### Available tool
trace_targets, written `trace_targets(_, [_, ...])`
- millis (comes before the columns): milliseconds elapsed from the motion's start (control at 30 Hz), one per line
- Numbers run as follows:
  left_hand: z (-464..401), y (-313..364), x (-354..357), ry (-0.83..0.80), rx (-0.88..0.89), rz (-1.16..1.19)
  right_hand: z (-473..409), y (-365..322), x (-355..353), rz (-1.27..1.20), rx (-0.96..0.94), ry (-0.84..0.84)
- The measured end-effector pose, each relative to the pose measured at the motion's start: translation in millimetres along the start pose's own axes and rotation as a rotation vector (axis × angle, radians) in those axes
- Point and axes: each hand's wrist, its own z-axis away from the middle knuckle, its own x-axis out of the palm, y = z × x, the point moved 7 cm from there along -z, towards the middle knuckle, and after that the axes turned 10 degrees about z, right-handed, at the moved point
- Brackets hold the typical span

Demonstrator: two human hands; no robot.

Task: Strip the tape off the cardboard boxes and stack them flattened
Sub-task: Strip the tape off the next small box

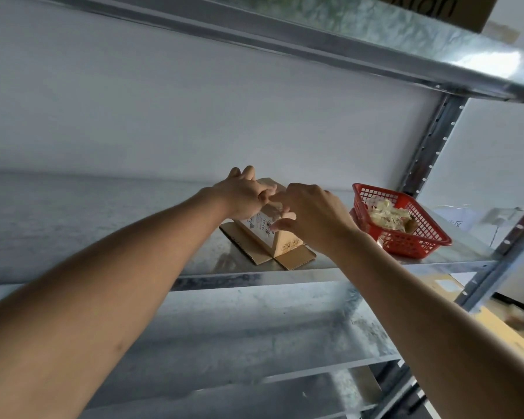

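**Small carton under both hands on the metal shelf**

The cardboard box (280, 237) stands upright on the galvanised shelf (103, 225), its near corner edge pointing toward the person and its bottom flaps splayed flat. It sits beneath and between the hands. The left hand (242, 195) grips its top with curled fingers; the right hand (312, 216) pinches at its labelled face. To the right of the right hand sits a red plastic mesh basket (418, 240) holding crumpled tape (387, 214).

Box (280, 237) on shelf (436, 261), flaps splayed beneath; basket (412, 237) right of it, tape wad (386, 214) inside.
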Motion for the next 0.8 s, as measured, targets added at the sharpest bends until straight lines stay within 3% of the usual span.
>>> trace_targets(67, [1.4,0.5,2.8,-0.058,0.019,-0.028,-0.8,-1.7,2.2,0.092,0.025,0.022])
trace_targets(233, [-1.9,-1.5,-0.9,0.085,-0.002,0.101,1.7,6.3,5.1,0.013,0.134,0.112])
trace_targets(300, [-2.4,-2.6,0.8,0.061,-0.006,0.126,2.6,19.6,6.3,-0.136,0.234,0.168])
trace_targets(533, [-7.0,-2.7,0.3,0.004,-0.011,0.011,18.5,71.9,55.4,-1.071,0.711,0.156])
trace_targets(800, [-6.3,4.0,-7.9,-0.031,-0.015,-0.02,20.7,78.8,73.2,-1.226,0.773,0.256])
